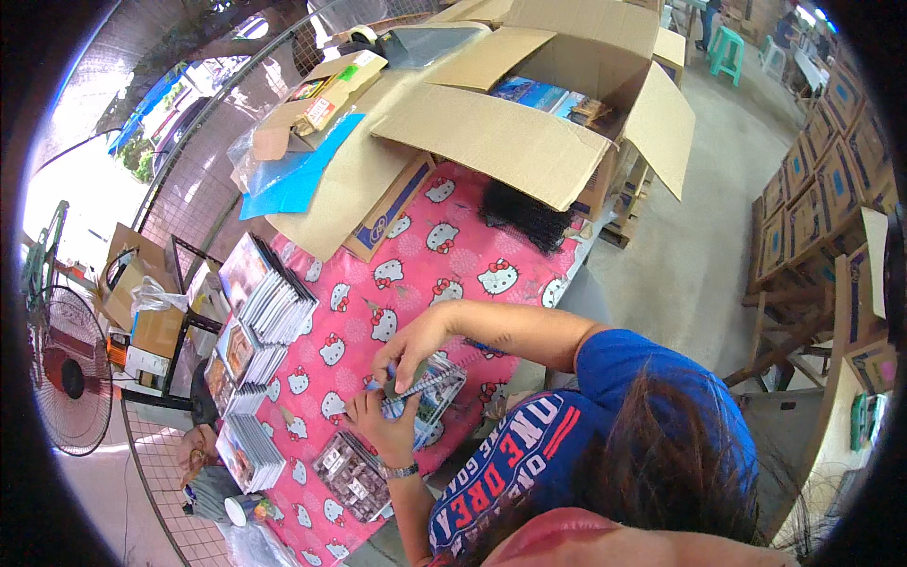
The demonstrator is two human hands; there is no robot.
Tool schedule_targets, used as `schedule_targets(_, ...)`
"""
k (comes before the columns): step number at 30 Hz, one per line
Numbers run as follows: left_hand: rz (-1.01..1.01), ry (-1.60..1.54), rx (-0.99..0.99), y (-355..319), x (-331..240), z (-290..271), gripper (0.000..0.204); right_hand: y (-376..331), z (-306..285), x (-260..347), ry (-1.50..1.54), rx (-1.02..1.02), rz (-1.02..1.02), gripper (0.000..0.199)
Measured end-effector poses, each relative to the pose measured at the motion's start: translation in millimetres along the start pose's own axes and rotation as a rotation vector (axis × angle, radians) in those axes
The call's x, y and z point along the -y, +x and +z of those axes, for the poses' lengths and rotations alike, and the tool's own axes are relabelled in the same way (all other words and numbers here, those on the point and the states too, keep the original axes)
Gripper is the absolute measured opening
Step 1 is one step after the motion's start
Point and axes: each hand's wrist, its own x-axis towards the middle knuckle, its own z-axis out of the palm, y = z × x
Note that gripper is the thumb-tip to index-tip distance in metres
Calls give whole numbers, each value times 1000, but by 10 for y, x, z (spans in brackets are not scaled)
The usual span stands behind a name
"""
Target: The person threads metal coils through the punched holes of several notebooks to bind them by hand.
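Over the pink patterned tablecloth [444, 236], both my hands work close together on a spiral-bound booklet [441, 399] with a blue and green picture cover. A dark spiral coil [436, 380] runs along its edge and sticks out past it toward the upper right. My left hand [385, 427], with a watch on the wrist, grips the booklet at the coil's near end. From above, my right hand [414, 348] has its fingers and thumb closed on the coil; the exact fingertip contact is partly hidden. Beside my left wrist lies a stack of booklets [351, 474] with dark photo covers.
Stacked spiral-bound booklets [255, 364] line the table's left side. A heap of black coils [522, 215] lies near the open cardboard box [491, 132], which holds more booklets. A fan [71, 373] stands at left; stacked cartons [822, 180] stand at right.
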Motion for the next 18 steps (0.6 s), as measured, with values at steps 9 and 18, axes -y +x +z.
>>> schedule_targets(9, -7, -41, 22, 78, 53, -70, 52, 37, 22, 57, 89, -68, -30, 43)
schedule_targets(18, 9, -4, -4, 22, 119, -117, 57, 131, 94, 9, 242, 12, -144, 45)
